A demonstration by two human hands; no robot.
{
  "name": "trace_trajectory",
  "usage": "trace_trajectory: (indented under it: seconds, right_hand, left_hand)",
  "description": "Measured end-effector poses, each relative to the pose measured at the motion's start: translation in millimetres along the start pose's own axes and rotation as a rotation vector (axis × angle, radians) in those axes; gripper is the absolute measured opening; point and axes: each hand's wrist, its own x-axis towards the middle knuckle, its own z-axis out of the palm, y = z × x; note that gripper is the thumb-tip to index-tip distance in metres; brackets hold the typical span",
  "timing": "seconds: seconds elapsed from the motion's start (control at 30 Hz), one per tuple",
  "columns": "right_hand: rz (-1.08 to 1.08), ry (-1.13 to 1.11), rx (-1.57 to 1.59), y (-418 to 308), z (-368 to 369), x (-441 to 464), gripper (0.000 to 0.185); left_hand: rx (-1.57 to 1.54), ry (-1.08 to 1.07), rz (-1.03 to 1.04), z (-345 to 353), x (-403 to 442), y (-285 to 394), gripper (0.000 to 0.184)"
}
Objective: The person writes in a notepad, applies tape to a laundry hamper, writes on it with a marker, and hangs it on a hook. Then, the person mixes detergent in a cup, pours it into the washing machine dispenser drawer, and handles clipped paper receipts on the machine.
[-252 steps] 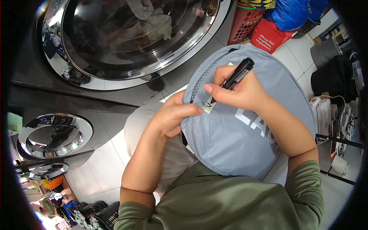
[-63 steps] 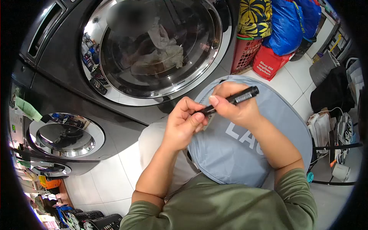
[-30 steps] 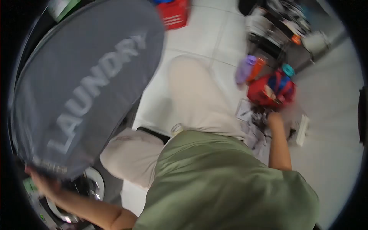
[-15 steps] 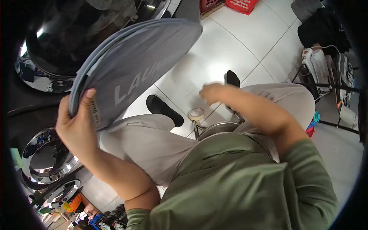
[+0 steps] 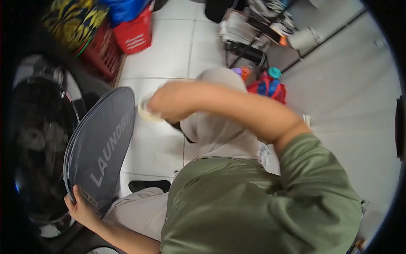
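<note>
Through the head camera, furthest left, I see the round dark door of a machine [image 5: 40, 139], beyond my left hand [image 5: 80, 208]. That hand is closed on the lower edge of the grey laundry bag [image 5: 101, 139], thumb on its front face near a small lettered label [image 5: 89, 198]. The bag is a flat disc, tilted, rising from my left hand with "LAUNDRY" showing. Beyond it are a yellow-and-black patterned bag [image 5: 76, 21], a red basket [image 5: 100, 55], and a red bag [image 5: 134, 36] on the tiled floor [image 5: 169, 48]. To the right of my left hand, a black slipper [image 5: 150, 185] shows. Just beside the laundry bag's right edge, my right hand [image 5: 173, 101] grasps a pale roll of tape [image 5: 148, 112]; blur hides exactly how its fingers sit. Further right, beyond my right forearm, is a teal lid [image 5: 274, 73].
</note>
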Motion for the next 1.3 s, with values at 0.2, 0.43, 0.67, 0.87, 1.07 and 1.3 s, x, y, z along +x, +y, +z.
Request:
trace_trajectory:
  seconds: [0.2, 0.43, 0.67, 0.87, 1.07, 1.3]
  right_hand:
    - [0.62, 0.673, 0.298, 61.0, 60.2, -282.6, 0.013]
    - [1.259, 0.5, 0.063, 87.9, 344.8, -272.5, 0.017]
    - [1.065, 0.22, 0.027, 144.0, 418.2, -273.0, 0.023]
    - [0.841, 0.069, 0.238, 154.8, 216.0, -159.1, 0.03]
    - [0.06, 0.665, 0.088, -19.0, 57.1, 23.1, 0.042]
    - [0.115, 0.52, 0.378, -7.4, 16.8, 106.6, 0.017]
  left_hand:
    - [0.102, -0.037, 0.024, 2.1, 0.4, 49.6, 0.046]
    - [0.173, 0.057, 0.107, -14.5, -20.4, 99.2, 0.046]
    - [0.138, 0.195, -0.019, -59.7, -41.7, 74.3, 0.029]
    - [-0.072, 0.09, 0.005, -45.8, -41.5, 32.0, 0.013]
    - [-0.036, 0.012, -0.133, -0.6, -33.3, -32.2, 0.019]
    - [-0.217, -0.401, -0.106, 44.7, -17.9, -94.1, 0.02]
